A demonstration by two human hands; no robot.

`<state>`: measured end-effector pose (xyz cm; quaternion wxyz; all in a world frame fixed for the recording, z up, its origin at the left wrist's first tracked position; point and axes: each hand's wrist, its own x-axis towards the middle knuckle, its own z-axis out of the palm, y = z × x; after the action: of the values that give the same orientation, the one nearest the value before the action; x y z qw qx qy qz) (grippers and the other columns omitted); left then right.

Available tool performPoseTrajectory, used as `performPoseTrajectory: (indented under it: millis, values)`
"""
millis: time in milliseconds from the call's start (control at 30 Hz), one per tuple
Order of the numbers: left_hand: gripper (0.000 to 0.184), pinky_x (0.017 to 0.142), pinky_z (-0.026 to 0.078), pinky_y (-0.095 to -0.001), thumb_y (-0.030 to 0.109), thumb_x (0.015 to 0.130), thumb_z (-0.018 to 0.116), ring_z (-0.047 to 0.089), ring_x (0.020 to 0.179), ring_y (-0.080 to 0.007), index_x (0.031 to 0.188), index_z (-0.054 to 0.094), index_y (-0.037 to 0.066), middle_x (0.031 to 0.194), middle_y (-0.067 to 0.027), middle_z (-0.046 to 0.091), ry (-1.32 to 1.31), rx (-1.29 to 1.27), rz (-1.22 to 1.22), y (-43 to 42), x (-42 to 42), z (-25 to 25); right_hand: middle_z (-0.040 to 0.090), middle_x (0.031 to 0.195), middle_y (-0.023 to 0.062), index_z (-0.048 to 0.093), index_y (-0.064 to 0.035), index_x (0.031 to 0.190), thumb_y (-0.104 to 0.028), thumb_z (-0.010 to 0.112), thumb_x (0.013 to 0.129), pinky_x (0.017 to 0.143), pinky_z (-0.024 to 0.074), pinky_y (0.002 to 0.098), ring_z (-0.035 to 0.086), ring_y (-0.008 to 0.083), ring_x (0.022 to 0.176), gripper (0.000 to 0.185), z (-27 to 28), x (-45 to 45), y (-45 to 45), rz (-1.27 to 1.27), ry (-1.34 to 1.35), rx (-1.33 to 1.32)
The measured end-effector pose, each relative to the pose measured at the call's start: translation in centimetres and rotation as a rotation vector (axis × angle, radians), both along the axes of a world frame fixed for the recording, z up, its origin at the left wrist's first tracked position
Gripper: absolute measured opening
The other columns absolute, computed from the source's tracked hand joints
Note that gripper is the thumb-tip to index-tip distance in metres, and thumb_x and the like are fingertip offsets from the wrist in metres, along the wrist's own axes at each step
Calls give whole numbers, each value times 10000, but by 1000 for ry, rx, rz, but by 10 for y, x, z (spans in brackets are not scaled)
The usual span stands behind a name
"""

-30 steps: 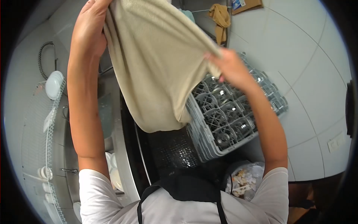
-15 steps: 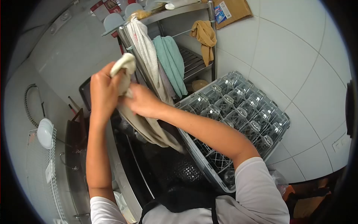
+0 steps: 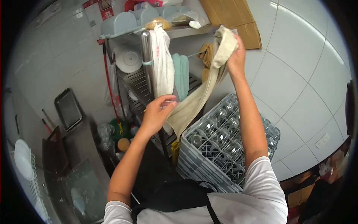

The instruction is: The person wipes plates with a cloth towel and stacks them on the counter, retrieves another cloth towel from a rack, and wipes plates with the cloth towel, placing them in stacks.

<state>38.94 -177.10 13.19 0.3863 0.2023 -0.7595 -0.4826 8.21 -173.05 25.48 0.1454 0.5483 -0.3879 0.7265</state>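
Note:
A beige cloth (image 3: 203,95) hangs stretched at a slant in front of the shelf rack. Its bunched upper end is gripped by my right hand (image 3: 236,58), raised near the rack's right post. My left hand (image 3: 156,114) is beside the cloth's lower left part, thumb and fingers apart; whether the thumb touches the fabric is unclear. Below my right forearm, a grey plastic crate (image 3: 201,164) holds several upturned clear glasses (image 3: 222,137), partly hidden by that arm.
A white towel (image 3: 162,63) and a teal towel (image 3: 181,74) hang on the metal shelf rack, with a brown cloth (image 3: 206,56) behind. A steel counter (image 3: 84,149) lies left. A tiled wall (image 3: 294,74) bounds the right.
My right hand has swung up and right with the cloth, spreading it out. My left hand has moved right and down, off the bunched end. The view has shifted.

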Motion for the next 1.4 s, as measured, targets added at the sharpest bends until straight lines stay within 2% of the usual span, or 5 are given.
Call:
performPoseTrajectory:
  millis: [167,667,900,1033,1400]
  values:
    - [374,958,483,-325,200,952,681,639,1101,-227,1236,624,-36,1196,-166,668,78,148,-58,-74,-87,-52,667,1228,195,645,-107,1270,-75,565,836,986,483,425,611,387,1155,442,-29,-23,-91,-268,394,293]
    - [263,804,567,-297,167,1029,552,721,873,-205,1131,671,-44,983,-152,743,-202,381,-166,-104,50,-59,676,968,232,688,-88,1158,-156,602,826,793,539,449,673,348,893,349,-50,-54,-232,-360,687,314]
    - [304,686,549,-278,289,1031,570,700,768,-189,1073,652,0,935,-132,723,40,494,200,-202,91,-93,707,1103,223,684,0,1160,-266,639,877,875,530,454,710,341,864,390,-1,-29,-248,77,569,1383]
    - [297,695,530,-270,285,1029,573,688,814,-169,1095,643,4,990,-109,714,143,471,148,-228,62,-81,709,878,233,735,-19,1023,-335,675,846,804,543,447,697,344,914,367,-21,-62,-181,-651,352,722]
    - [281,783,491,-282,272,996,607,633,874,-155,1144,627,33,1017,-57,666,427,361,-93,-297,-92,-45,691,878,129,707,-88,939,-265,629,923,738,519,461,670,341,880,194,-42,-96,-168,-851,362,436]
